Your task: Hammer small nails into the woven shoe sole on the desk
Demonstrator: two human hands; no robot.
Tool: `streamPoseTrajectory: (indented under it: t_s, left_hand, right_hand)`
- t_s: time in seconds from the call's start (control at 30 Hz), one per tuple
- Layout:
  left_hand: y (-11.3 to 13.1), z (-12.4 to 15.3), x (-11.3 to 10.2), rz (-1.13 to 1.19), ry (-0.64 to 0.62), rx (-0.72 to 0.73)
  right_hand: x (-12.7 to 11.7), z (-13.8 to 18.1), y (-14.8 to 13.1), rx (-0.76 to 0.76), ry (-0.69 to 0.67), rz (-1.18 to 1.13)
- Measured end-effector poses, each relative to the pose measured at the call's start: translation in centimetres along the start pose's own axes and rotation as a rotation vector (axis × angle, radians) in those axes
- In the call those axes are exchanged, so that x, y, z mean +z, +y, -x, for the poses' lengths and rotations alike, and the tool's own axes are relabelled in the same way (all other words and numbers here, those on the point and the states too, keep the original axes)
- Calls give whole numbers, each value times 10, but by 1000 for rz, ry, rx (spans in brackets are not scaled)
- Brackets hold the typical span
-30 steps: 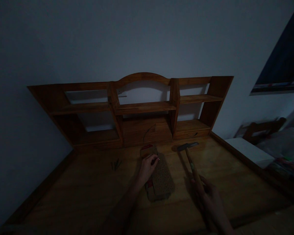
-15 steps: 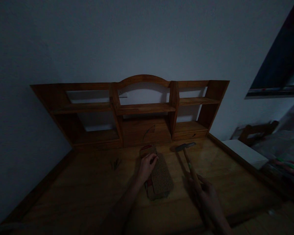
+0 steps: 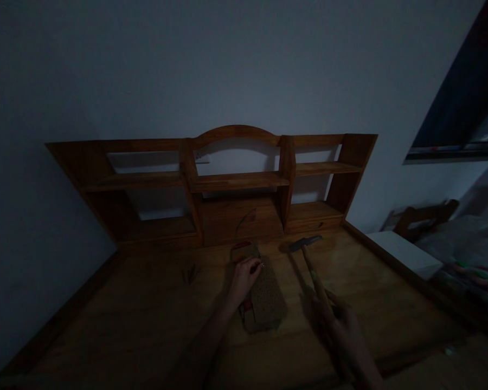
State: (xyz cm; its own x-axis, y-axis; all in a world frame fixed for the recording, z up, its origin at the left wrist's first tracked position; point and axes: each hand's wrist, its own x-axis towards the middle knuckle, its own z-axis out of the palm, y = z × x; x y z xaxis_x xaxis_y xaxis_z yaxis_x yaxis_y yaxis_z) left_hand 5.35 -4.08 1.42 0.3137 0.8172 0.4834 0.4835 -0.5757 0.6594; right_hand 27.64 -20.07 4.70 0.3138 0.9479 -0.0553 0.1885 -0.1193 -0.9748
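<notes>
A speckled brown block (image 3: 269,298), with red patches along its left side, lies on the wooden desk. My left hand (image 3: 246,277) rests over its upper part, thumb and fingertips pinched together. A tiny bright glint shows at those fingertips, but what they hold is too small to make out. My right hand (image 3: 344,325) is closed around the wooden handle of a hammer (image 3: 318,290). The dark metal head is raised above the desk, to the right of the block and apart from it. Several thin dark pieces, like nails (image 3: 191,274), lie left of the block.
A wooden shelf unit (image 3: 239,181) stands along the desk's back edge against the wall. Raised wooden edging (image 3: 390,260) runs down the desk's right side. Beyond it are a white surface (image 3: 404,252), a wooden chair back (image 3: 425,216) and plastic-wrapped goods. The light is dim.
The view has shifted slightly. Both hands keep nearly the same places: the left still pinching over the block, the right still holding the hammer raised.
</notes>
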Motion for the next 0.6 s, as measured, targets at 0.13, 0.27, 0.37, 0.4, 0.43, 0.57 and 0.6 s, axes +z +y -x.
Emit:
streamPoseTrajectory:
  t_s: [0.13,0.27,0.37,0.4,0.43,0.57,0.6]
  left_hand:
    - [-2,-1,2,5,-5,13]
    - [-4,1,2,30,0,12]
    - [-5,1,2,33,2,4]
    - [-5,1,1,31,2,-1]
    - [-5,1,1,25,-1,-5]
    - [-7,1,0,-13,-15,-9]
    - [-8,2,-1,-19,-19,-8]
  right_hand:
    - [4,11,-17,-56,0,30]
    - [10,18,-27,-127,-29,122]
    - [15,19,-26,-171,-72,208]
    - [17,19,-25,-178,-91,231]
    - [18,20,-23,-180,-106,250]
    - [24,21,-17,-181,-147,329]
    - [25,22,-16,-187,-163,346]
